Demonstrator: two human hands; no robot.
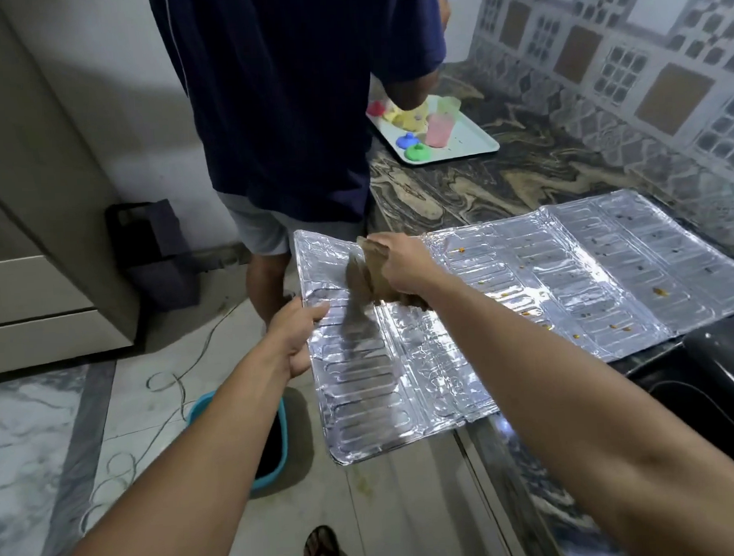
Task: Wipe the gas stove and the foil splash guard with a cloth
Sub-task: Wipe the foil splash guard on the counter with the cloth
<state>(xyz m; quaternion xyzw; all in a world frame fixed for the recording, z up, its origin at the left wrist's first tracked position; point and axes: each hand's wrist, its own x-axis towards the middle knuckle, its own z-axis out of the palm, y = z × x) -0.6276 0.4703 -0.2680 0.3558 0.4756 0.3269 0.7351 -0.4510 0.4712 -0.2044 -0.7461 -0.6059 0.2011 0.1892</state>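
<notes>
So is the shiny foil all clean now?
No, the foil splash guard has brown and orange spots on its right panels, away from the cloth.

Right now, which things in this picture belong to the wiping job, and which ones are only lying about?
Belong to the job:
- foil splash guard, laid flat, brown spots on its right part
- cloth, under the right hand
- left hand, gripping the guard's left edge

Just lying about:
- tray of coloured cups
- blue bucket on the floor
- cable

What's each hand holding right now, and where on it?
Left hand grips the foil guard by its left edge, where it overhangs the counter. Right hand holds the brown cloth bunched on the foil near the far edge.
</notes>
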